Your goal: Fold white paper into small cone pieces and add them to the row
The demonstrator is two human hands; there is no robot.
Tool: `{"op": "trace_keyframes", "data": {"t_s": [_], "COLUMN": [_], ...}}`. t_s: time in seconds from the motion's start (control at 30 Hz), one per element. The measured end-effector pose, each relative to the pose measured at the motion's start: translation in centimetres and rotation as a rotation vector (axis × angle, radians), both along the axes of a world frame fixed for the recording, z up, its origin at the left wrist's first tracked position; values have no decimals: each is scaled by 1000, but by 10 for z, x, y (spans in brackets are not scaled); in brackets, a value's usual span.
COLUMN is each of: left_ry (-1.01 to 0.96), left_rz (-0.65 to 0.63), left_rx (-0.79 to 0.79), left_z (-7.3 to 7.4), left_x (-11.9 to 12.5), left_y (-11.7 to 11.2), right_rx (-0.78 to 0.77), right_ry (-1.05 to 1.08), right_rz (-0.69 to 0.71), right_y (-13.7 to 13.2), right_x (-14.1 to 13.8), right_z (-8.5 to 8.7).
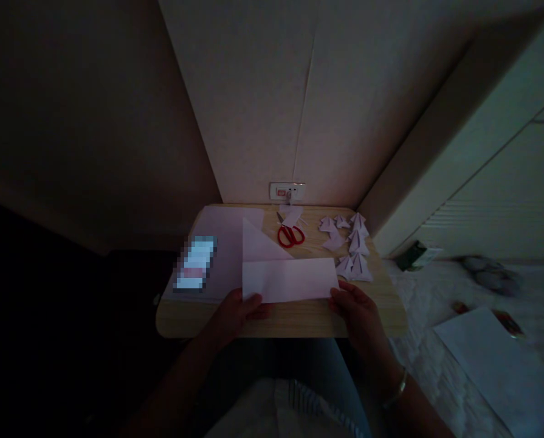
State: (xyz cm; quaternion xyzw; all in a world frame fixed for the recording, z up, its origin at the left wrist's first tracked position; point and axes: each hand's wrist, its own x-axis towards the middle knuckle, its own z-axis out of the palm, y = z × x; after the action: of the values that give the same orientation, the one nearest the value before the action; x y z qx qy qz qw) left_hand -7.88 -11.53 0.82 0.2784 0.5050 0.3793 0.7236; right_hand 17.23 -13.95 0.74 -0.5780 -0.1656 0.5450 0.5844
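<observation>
A partly folded sheet of white paper [290, 278] is held between my two hands above the front of the small wooden table. Its left part rises to a triangular point, while the lower part forms a long band. My left hand [242, 310] pinches the lower left corner, thumb on top. At the lower right corner, my right hand [354, 304] grips the edge between thumb and fingers. Just beyond the paper lie red-handled scissors [290, 235] with paper scraps [292, 216] by the blades. Several folded paper pieces [358, 243] stand grouped at the table's right side.
Flat white sheets [228, 225] cover the left of the table [272, 322], with a lit, blurred phone [196, 263] on them. A wall socket [287, 191] with a plug is behind. On the quilted bedding at right lie more paper [499, 359] and a dark green box [413, 255].
</observation>
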Motion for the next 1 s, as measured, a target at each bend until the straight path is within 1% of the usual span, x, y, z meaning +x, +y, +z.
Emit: {"op": "trace_keyframes", "data": {"t_s": [0.07,0.13,0.2,0.27,0.3,0.33,0.37,0.43,0.47,0.5,0.57,0.63,0.73,0.8,0.9,1.0], "left_ry": [-16,-11,-11,-38,-56,-83,-116,-188,-219,-244,-228,-169,-87,-45,20,85], "left_rz": [-46,-57,-3,98,155,186,190,155,132,129,104,69,31,28,49,89], "left_rx": [2,-7,-5,13,21,30,29,41,50,62,66,60,59,69,85,65], "left_z": [-2,-3,-2,0,1,1,1,0,-2,-3,-6,-8,-6,-3,-1,0], "left_x": [-3,-3,1,10,16,23,30,42,47,51,54,55,53,52,50,44], "left_y": [-1,-1,-2,-4,-6,-8,-11,-17,-20,-23,-27,-28,-28,-27,-26,-25], "right_rx": [13,25,52,90,106,105,109,119,122,127,134,120,105,113,131,106], "right_ry": [-5,0,34,112,166,230,298,378,389,391,385,370,335,327,355,337], "right_rz": [-25,-38,-75,-106,-94,-42,50,253,304,326,322,317,343,342,273,157], "right_y": [2,4,5,4,2,0,-2,-6,-7,-8,-8,-8,-8,-8,-7,-3], "right_x": [4,5,1,-10,-18,-28,-38,-57,-65,-70,-76,-76,-72,-71,-67,-55], "right_z": [-2,-2,-1,0,1,2,3,4,4,4,4,3,2,2,3,3]}}
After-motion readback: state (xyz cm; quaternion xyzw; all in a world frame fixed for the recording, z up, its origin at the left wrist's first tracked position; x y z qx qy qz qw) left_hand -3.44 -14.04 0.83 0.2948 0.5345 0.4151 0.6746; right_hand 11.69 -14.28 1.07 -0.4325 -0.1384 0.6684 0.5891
